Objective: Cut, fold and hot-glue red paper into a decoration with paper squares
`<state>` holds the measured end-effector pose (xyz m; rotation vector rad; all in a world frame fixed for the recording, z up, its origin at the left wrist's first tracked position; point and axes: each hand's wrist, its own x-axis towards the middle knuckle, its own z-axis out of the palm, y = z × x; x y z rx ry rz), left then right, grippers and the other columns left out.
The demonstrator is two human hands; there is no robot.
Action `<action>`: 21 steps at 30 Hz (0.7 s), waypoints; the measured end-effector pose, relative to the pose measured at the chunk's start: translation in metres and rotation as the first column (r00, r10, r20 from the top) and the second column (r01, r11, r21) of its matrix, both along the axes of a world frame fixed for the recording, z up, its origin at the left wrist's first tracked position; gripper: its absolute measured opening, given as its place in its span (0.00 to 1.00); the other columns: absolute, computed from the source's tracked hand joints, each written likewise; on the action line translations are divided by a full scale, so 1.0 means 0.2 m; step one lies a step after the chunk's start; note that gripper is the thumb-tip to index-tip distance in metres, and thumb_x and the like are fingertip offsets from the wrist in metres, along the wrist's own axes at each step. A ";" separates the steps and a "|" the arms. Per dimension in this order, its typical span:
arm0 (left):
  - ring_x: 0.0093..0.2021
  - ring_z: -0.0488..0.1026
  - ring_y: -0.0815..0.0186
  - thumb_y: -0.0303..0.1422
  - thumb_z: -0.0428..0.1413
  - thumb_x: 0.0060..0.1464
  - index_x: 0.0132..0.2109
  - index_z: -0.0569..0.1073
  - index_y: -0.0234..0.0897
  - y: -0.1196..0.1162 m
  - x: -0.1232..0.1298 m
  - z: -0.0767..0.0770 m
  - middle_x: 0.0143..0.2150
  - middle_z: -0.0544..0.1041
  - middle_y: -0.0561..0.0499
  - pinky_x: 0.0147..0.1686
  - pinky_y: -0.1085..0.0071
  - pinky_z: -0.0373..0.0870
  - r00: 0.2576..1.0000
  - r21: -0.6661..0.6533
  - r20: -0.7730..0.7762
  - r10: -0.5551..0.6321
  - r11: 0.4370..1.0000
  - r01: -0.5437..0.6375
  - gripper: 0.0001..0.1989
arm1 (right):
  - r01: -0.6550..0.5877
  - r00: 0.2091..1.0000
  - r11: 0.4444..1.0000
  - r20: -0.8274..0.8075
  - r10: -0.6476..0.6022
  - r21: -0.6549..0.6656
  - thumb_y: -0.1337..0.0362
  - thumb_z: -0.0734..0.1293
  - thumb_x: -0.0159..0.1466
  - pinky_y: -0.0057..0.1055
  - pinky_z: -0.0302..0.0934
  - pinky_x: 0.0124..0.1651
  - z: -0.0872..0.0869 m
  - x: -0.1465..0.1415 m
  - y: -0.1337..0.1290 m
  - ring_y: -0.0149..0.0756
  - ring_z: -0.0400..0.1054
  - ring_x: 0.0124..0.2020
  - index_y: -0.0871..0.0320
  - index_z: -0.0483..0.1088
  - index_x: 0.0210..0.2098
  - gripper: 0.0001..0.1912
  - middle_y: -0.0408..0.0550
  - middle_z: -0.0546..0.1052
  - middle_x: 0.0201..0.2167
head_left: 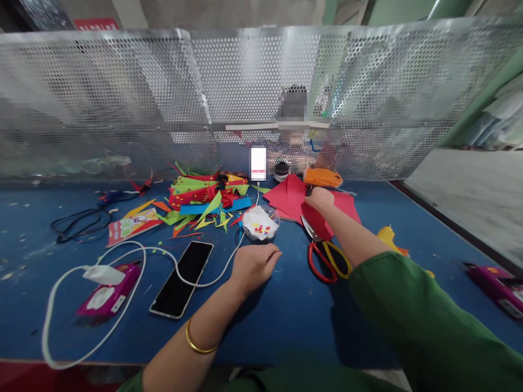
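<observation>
My left hand [254,268] is closed in a loose fist just in front of a clear bowl [277,224]. Its fingertips are turned away, so whatever they may hold is hidden. In the bowl lies white paper [256,218] with small red and yellow pieces on it. My right hand [321,199] reaches over red paper sheets [290,197], its fingers closed at an orange object [323,177] whose kind I cannot make out. Scissors [322,267] with one red and one yellow handle lie below that hand, blades partly over the red paper.
Colourful paper scraps [204,196] are heaped at centre left. A dark-screened phone [182,279], a white cable [141,256] and a purple device [110,296] lie at left. A lit phone [258,163] stands against the perforated metal screen [245,81]. Another purple device [496,288] sits far right.
</observation>
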<state>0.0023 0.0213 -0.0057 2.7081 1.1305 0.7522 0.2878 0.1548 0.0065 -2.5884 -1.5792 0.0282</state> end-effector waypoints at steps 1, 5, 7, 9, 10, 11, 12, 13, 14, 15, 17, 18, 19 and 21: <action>0.34 0.82 0.60 0.36 0.55 0.66 0.39 0.81 0.40 0.00 0.00 0.00 0.34 0.85 0.51 0.30 0.69 0.64 1.000 0.000 -0.001 -0.001 1.000 0.001 0.11 | 0.005 1.000 1.000 0.019 -0.005 -0.013 0.56 0.68 0.69 0.46 0.71 0.52 0.00 0.01 -0.01 0.43 0.72 0.52 0.59 0.69 0.58 0.21 0.54 0.73 0.56; 0.33 0.82 0.61 0.37 0.54 0.67 0.39 0.81 0.40 -0.01 0.00 0.01 0.33 0.85 0.51 0.30 0.69 0.64 1.000 -0.001 0.006 0.000 1.000 0.000 0.12 | 0.007 0.991 0.999 0.131 0.000 -0.050 0.56 0.69 0.69 0.46 0.71 0.53 0.02 0.04 -0.07 0.43 0.72 0.52 0.61 0.69 0.58 0.22 0.55 0.73 0.56; 0.33 0.82 0.62 0.37 0.54 0.67 0.39 0.81 0.40 -0.01 0.00 0.02 0.33 0.85 0.51 0.30 0.70 0.64 1.000 0.003 0.004 0.000 1.000 0.000 0.12 | -0.033 0.980 0.998 0.192 0.043 -0.054 0.56 0.69 0.69 0.46 0.70 0.53 0.04 0.04 -0.10 0.43 0.72 0.52 0.61 0.69 0.58 0.22 0.56 0.73 0.56; 0.33 0.81 0.62 0.37 0.54 0.66 0.39 0.81 0.41 -0.01 0.00 0.02 0.33 0.85 0.51 0.30 0.70 0.64 1.000 0.007 0.001 0.002 1.000 -0.002 0.12 | -0.140 0.961 0.987 0.229 0.155 -0.079 0.56 0.69 0.69 0.46 0.70 0.53 0.06 0.02 -0.12 0.44 0.72 0.52 0.61 0.69 0.58 0.22 0.56 0.73 0.56; 0.33 0.81 0.62 0.37 0.54 0.66 0.39 0.81 0.41 -0.01 0.00 0.02 0.33 0.85 0.51 0.30 0.70 0.64 1.000 0.008 0.001 0.003 1.000 -0.003 0.12 | -0.212 0.945 0.971 0.231 0.232 -0.108 0.56 0.69 0.69 0.46 0.70 0.53 0.07 0.01 -0.12 0.44 0.72 0.52 0.61 0.69 0.58 0.22 0.56 0.73 0.56; 0.33 0.81 0.62 0.37 0.54 0.66 0.39 0.81 0.41 -0.01 0.00 0.02 0.33 0.85 0.51 0.30 0.70 0.64 1.000 0.008 0.002 0.006 1.000 -0.006 0.12 | -0.285 0.925 0.947 0.219 0.312 -0.146 0.56 0.68 0.69 0.46 0.71 0.53 0.08 -0.01 -0.12 0.43 0.72 0.52 0.60 0.69 0.58 0.22 0.55 0.73 0.56; 0.33 0.81 0.63 0.37 0.55 0.66 0.39 0.81 0.41 -0.01 0.01 0.02 0.34 0.85 0.51 0.30 0.71 0.64 1.000 0.007 0.003 0.011 1.000 -0.011 0.12 | -0.349 0.902 0.918 0.198 0.383 -0.189 0.56 0.68 0.69 0.46 0.71 0.53 0.08 -0.02 -0.11 0.43 0.72 0.52 0.59 0.69 0.58 0.21 0.54 0.73 0.56; 0.33 0.81 0.63 0.37 0.55 0.66 0.39 0.81 0.41 -0.01 0.01 0.02 0.34 0.85 0.51 0.30 0.71 0.64 1.000 0.006 0.005 0.016 1.000 -0.016 0.11 | -0.398 0.881 0.888 0.176 0.440 -0.229 0.56 0.68 0.70 0.46 0.71 0.52 0.08 -0.03 -0.10 0.43 0.72 0.52 0.59 0.69 0.58 0.21 0.54 0.73 0.56; 0.33 0.81 0.63 0.37 0.55 0.66 0.39 0.81 0.41 -0.01 0.01 0.02 0.34 0.85 0.50 0.30 0.71 0.64 1.000 0.005 0.007 0.020 1.000 -0.020 0.11 | -0.432 0.863 0.863 0.156 0.480 -0.262 0.56 0.68 0.70 0.46 0.71 0.52 0.09 -0.04 -0.09 0.43 0.72 0.52 0.59 0.69 0.58 0.21 0.54 0.73 0.56; 0.33 0.81 0.62 0.37 0.55 0.66 0.39 0.81 0.40 -0.01 0.00 0.02 0.34 0.85 0.50 0.31 0.70 0.64 1.000 0.005 0.009 0.023 1.000 -0.023 0.11 | -0.455 0.851 0.843 0.141 0.507 -0.286 0.56 0.68 0.70 0.46 0.71 0.53 0.09 -0.04 -0.09 0.43 0.72 0.52 0.59 0.69 0.58 0.21 0.54 0.73 0.56; 0.33 0.81 0.62 0.36 0.55 0.66 0.39 0.81 0.40 -0.01 0.00 0.02 0.34 0.85 0.50 0.31 0.70 0.64 1.000 0.003 0.012 0.027 1.000 -0.027 0.11 | -0.481 0.835 0.819 0.123 0.537 -0.312 0.56 0.68 0.70 0.46 0.71 0.53 0.09 -0.05 -0.08 0.43 0.72 0.52 0.59 0.69 0.58 0.20 0.54 0.73 0.56; 0.34 0.81 0.62 0.36 0.56 0.66 0.40 0.82 0.41 -0.01 0.00 0.02 0.34 0.85 0.50 0.31 0.70 0.65 1.000 0.002 0.014 0.027 1.000 -0.027 0.11 | -0.489 0.831 0.814 0.117 0.544 -0.315 0.56 0.68 0.70 0.46 0.71 0.53 0.09 -0.06 -0.08 0.43 0.72 0.52 0.58 0.69 0.58 0.20 0.54 0.73 0.56; 0.34 0.81 0.62 0.36 0.56 0.66 0.40 0.82 0.41 -0.01 0.00 0.02 0.34 0.85 0.50 0.31 0.70 0.64 1.000 0.001 0.016 0.026 1.000 -0.026 0.11 | -0.493 0.830 0.811 0.111 0.547 -0.314 0.56 0.68 0.70 0.46 0.71 0.53 0.09 -0.06 -0.08 0.43 0.72 0.52 0.58 0.69 0.58 0.20 0.54 0.73 0.56; 0.33 0.81 0.62 0.36 0.56 0.65 0.40 0.82 0.41 0.00 0.00 0.02 0.34 0.85 0.50 0.31 0.70 0.64 0.999 -0.003 0.022 0.023 1.000 -0.023 0.11 | -0.489 0.838 0.821 0.103 0.536 -0.294 0.56 0.68 0.70 0.46 0.71 0.52 0.08 -0.06 -0.08 0.43 0.72 0.52 0.58 0.69 0.58 0.20 0.53 0.73 0.57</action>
